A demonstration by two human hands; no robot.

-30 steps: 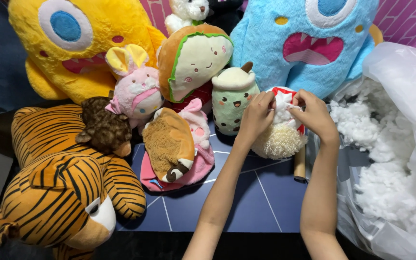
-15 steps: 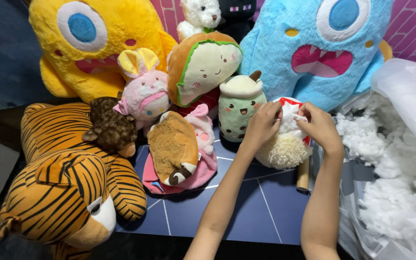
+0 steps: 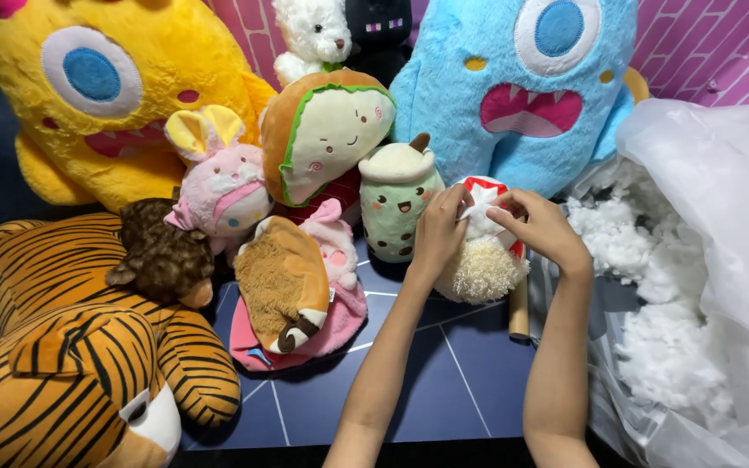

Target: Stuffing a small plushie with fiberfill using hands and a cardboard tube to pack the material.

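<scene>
Your view has drifted up and left since a second ago, so the toys sit lower and further right in frame. Your left hand [image 3: 438, 232] and right hand [image 3: 537, 227] have closed in on the top of the cream fluffy plush [image 3: 481, 267]; your right fingers now pinch its white stuffing [image 3: 479, 215].

Stuffing bag [image 3: 721, 173] right — tiger [image 3: 80, 347] left.
</scene>
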